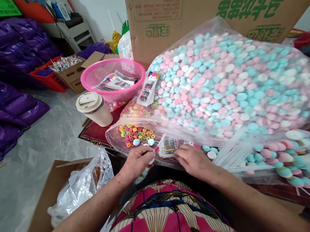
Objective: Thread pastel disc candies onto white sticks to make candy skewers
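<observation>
My left hand point(138, 163) is closed at the table's front edge, its thumb and fingers pinched on a candy skewer point(151, 160) with pale pieces, mostly covered by the fingers. Just right of it, my right hand point(196, 160) has its fingers curled onto the end of a printed plastic packet point(167, 146); the fingertips are partly hidden. Ring-shaped coloured candies point(135, 134) lie in clear plastic beyond my left hand, with a blue marshmallow point(136, 142) beside them. White sticks point(231, 155) lie in a bundle right of my right hand, next to finished marshmallow skewers point(289, 156).
A big clear bag of pastel marshmallows point(216, 85) fills the table's back, before a cardboard box point(165, 21). At left stand a pink basket point(110, 93) of packets and a lidded cup point(96, 111). A plastic-lined carton point(45, 193) sits below; purple bundles point(3, 111) lie beyond.
</observation>
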`<act>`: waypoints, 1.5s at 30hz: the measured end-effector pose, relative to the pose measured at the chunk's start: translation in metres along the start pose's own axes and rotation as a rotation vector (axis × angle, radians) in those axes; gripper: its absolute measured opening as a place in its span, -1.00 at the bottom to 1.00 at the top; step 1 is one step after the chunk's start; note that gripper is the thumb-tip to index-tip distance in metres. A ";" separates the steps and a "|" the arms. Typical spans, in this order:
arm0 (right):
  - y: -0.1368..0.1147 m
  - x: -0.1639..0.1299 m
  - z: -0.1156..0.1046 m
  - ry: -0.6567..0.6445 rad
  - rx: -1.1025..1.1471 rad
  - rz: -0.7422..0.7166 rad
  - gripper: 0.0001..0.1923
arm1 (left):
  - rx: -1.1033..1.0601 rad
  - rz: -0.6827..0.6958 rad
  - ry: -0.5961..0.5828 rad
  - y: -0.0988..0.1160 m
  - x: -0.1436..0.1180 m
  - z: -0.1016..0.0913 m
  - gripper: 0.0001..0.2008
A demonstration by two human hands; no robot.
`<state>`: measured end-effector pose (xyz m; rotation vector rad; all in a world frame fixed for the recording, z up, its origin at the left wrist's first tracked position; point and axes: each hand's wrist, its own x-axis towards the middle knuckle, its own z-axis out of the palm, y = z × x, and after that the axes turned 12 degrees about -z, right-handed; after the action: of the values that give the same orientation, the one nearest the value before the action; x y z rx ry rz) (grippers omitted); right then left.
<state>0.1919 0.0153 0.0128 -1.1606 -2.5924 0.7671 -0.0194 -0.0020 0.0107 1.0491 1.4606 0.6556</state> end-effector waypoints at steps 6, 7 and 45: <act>0.007 0.000 0.021 0.061 -0.029 -0.057 -0.83 | -0.488 -0.298 -0.039 0.005 0.005 0.015 -0.81; 0.008 -0.001 0.015 0.092 -0.018 -0.055 -0.83 | -0.504 -0.305 -0.047 0.007 0.005 0.017 -0.80; -0.037 -0.015 0.018 0.523 0.592 0.056 -0.83 | -0.681 -0.388 -0.535 0.006 0.000 0.040 -0.66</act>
<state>0.1720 -0.0231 0.0175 -1.0612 -1.7484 0.9894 0.0207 -0.0058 0.0082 0.3452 0.8328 0.4818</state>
